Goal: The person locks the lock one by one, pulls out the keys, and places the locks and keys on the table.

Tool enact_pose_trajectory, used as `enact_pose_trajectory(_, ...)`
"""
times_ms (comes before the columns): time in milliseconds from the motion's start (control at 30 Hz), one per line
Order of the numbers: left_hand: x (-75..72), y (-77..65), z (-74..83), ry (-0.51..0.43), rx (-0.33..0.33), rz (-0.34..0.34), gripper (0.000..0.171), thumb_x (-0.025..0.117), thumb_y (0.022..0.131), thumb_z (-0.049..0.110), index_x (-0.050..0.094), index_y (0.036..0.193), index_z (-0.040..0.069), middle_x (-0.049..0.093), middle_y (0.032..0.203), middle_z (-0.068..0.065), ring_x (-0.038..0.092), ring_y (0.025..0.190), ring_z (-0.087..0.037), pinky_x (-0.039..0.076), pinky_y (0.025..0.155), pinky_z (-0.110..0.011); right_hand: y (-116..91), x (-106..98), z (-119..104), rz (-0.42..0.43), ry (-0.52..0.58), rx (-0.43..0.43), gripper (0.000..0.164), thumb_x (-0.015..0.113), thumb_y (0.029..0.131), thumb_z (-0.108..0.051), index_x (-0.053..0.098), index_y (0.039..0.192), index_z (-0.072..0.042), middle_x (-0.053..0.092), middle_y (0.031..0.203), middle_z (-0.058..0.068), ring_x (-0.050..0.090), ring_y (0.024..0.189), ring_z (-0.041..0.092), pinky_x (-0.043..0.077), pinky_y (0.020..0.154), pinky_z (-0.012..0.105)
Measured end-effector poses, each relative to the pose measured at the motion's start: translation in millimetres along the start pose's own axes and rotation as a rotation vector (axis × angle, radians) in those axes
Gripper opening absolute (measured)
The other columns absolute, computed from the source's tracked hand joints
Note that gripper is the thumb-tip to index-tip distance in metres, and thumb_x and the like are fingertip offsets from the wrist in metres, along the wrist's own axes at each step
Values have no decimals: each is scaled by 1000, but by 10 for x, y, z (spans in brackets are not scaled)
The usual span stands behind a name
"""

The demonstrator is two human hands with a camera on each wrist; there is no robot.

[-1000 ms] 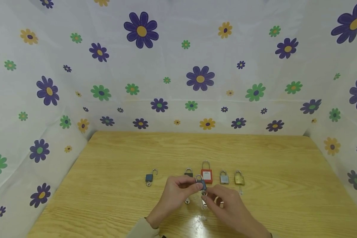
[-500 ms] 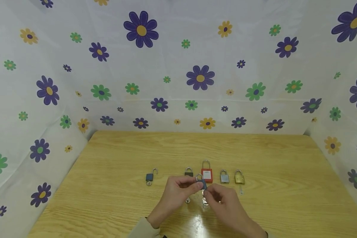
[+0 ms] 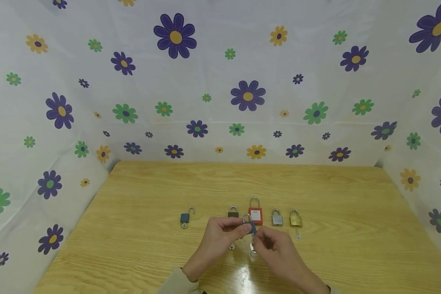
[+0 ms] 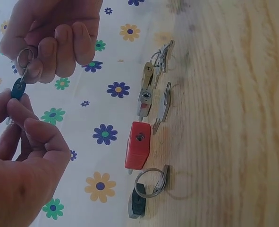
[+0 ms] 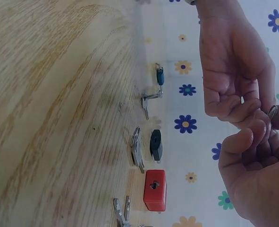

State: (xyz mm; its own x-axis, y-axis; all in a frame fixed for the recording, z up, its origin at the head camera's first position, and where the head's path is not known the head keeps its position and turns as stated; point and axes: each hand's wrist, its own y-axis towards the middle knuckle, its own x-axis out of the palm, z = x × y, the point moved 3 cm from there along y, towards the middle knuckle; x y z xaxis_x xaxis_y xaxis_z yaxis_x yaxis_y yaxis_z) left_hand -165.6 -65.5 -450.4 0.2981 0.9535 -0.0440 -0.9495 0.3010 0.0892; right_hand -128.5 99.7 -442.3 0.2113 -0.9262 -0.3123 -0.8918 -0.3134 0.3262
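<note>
Above the table, my left hand (image 3: 218, 239) pinches a small blue padlock (image 4: 18, 89) between thumb and fingers. Its shackle points away from me in the head view, and its keyhole end faces my right hand (image 3: 279, 250). The right thumb and fingers pinch a key (image 4: 24, 74) on a metal ring (image 4: 25, 57), the key's blade meeting the lock's keyhole end. Both hands are close together, and in the right wrist view the fingers hide the lock. Behind them stand a black padlock (image 3: 233, 214) and a red padlock (image 3: 256, 214) with a white label.
At left lies another blue padlock (image 3: 185, 218), shackle swung open and a key in it. A silver padlock (image 3: 277, 220) and a brass padlock (image 3: 295, 221) lie to the right. Keys (image 5: 137, 150) lie before the locks on the wooden table (image 3: 139, 245). Flowered cloth (image 3: 213, 69) encloses it.
My right hand has moved slightly and its fingers have turned at the key, closer to the padlock's end. My left hand keeps its hold on the padlock almost unmoved.
</note>
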Motion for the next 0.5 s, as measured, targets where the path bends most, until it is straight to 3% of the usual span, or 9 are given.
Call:
enact_pose_trajectory(267, 44, 1, -3, -19, -25, 31, 23, 72, 88, 9, 74, 97, -11, 71, 93, -33, 64, 73, -7, 54, 64, -18, 7, -21, 6, 60, -36, 0, 30, 58, 78, 15, 59, 70, -14, 52, 60, -4, 44, 53, 2, 39, 43, 16)
enact_pose_trajectory(500, -3, 31, -6, -24, -105, 142, 21, 74, 87, 14, 77, 95, -5, 74, 80, -11, 62, 67, -11, 52, 62, -22, -12, -15, 1, 36, -6, 33, 29, 56, 79, 16, 60, 69, -12, 53, 59, -3, 42, 52, 1, 35, 44, 14)
